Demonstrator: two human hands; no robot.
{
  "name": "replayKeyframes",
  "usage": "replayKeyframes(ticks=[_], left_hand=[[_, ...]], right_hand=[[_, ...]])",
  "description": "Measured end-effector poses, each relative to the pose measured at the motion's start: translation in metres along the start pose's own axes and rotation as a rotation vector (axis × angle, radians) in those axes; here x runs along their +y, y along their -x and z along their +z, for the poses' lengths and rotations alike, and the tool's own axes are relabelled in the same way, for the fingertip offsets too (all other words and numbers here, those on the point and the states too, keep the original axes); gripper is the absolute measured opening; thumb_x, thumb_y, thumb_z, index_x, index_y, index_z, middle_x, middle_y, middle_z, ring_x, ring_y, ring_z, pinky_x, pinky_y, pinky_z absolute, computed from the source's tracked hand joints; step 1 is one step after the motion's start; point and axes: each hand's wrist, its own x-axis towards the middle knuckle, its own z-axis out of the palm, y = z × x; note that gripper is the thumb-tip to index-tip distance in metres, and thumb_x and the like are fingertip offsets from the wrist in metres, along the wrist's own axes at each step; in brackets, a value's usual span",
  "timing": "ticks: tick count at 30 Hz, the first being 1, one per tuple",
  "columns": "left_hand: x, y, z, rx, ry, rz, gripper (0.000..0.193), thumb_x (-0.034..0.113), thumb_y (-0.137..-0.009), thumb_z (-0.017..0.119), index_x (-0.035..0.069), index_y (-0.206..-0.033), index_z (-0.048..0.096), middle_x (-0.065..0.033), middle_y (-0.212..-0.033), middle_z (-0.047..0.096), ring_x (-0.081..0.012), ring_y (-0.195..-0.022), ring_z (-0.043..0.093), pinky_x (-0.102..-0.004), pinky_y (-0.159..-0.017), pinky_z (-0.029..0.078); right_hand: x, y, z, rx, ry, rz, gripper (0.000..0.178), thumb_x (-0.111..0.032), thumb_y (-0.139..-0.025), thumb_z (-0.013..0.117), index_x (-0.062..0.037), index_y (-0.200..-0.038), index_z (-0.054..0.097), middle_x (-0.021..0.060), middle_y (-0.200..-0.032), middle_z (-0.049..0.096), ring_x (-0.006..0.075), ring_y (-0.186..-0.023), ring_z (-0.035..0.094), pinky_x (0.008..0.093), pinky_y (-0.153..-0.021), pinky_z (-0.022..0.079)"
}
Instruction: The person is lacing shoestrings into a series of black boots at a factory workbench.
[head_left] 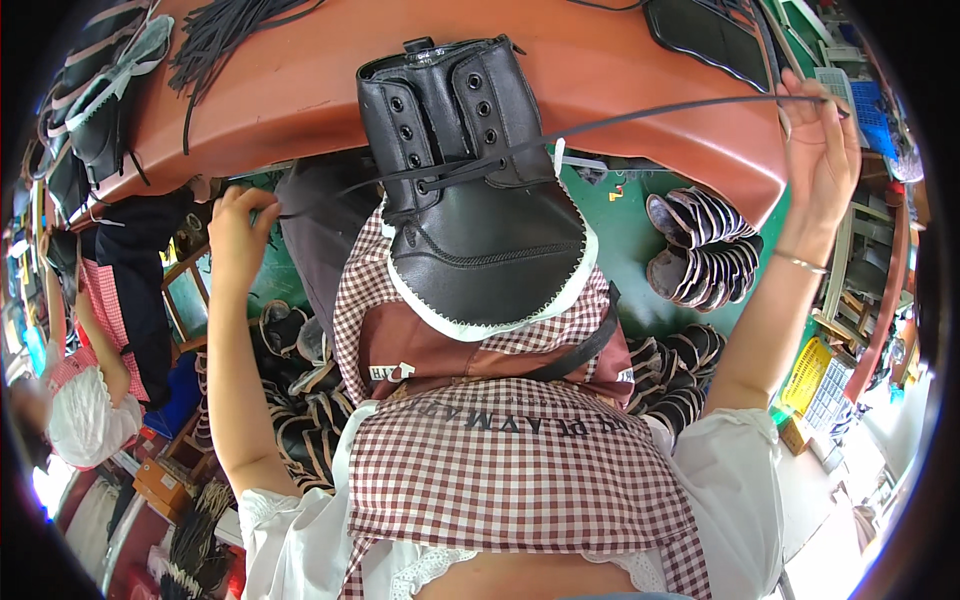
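A black leather boot upper [490, 240] with a zigzag-stitched white lining edge rests over my lap, its eyelet flaps leaning on the table's near edge. A long black shoelace [640, 113] runs through its lowest eyelets and stretches out to both sides. Off to the left, my left hand [240, 228] pinches one end of the lace between closed fingers. At the far right, raised beside the table corner, my right hand [822, 135] grips the other end between thumb and fingers.
The orange-brown tabletop [290, 75] holds a bundle of black laces [222, 45] and a black tray-like object [708, 42]. Stacked boot uppers [703, 247] stand on the green floor, with more beside my legs. Another person [95, 400] works at the left.
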Motion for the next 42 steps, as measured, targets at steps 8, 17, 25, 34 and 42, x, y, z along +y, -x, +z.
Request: replayKeyframes(ticks=[8, 17, 25, 34, 42], left_hand=[[0.175, -0.034, -0.019, 0.462, 0.195, 0.274, 0.02, 0.007, -0.068, 0.077, 0.014, -0.085, 0.07, -0.0094, -0.136, 0.046, -0.0422, -0.129, 0.032, -0.0509, -0.106, 0.027], [0.198, -0.053, -0.005, 0.305, 0.325, 0.254, 0.016, 0.005, -0.067, 0.077, 0.014, -0.079, 0.071, -0.0108, -0.152, 0.03, -0.0467, -0.14, 0.016, -0.0565, -0.11, 0.017], [0.199, -0.055, -0.007, 0.265, 0.277, 0.302, 0.017, 0.006, -0.067, 0.076, 0.013, -0.081, 0.072, -0.0113, -0.153, 0.029, -0.047, -0.14, 0.014, -0.0583, -0.11, 0.015], [0.201, -0.055, -0.01, 0.263, 0.299, 0.295, 0.015, 0.0, -0.07, 0.072, 0.009, -0.082, 0.07, -0.0101, -0.152, 0.034, -0.0432, -0.143, 0.013, -0.0498, -0.113, 0.02], [0.212, -0.056, -0.02, 0.255, 0.098, 0.319, 0.014, -0.001, -0.067, 0.071, 0.007, -0.078, 0.068, -0.0089, -0.151, 0.036, -0.0419, -0.143, 0.016, -0.0518, -0.111, 0.022]], right_hand=[[0.043, 0.054, 0.137, -0.345, 0.373, 0.192, 0.009, -0.001, -0.077, 0.071, -0.0017, -0.082, 0.063, 0.0021, -0.074, 0.059, 0.0115, -0.068, 0.058, 0.0252, -0.061, 0.047], [0.073, 0.059, 0.17, -0.19, 0.507, 0.211, 0.007, -0.004, -0.073, 0.068, -0.0024, -0.079, 0.067, 0.0068, -0.074, 0.059, 0.0202, -0.063, 0.06, 0.0298, -0.06, 0.049], [0.076, 0.064, 0.172, -0.241, 0.437, 0.14, 0.009, 0.004, -0.076, 0.068, -0.0011, -0.083, 0.067, 0.0014, -0.074, 0.055, 0.0098, -0.068, 0.051, 0.0234, -0.061, 0.04], [0.086, 0.061, 0.173, -0.194, 0.419, 0.154, 0.008, -0.003, -0.069, 0.067, -0.0027, -0.077, 0.065, 0.0062, -0.072, 0.058, 0.0216, -0.062, 0.058, 0.0318, -0.056, 0.047], [0.086, 0.061, 0.179, -0.272, 0.756, -0.157, 0.012, -0.009, -0.069, 0.071, -0.0057, -0.075, 0.062, 0.0073, -0.071, 0.058, 0.0277, -0.068, 0.059, 0.0392, -0.058, 0.047]])
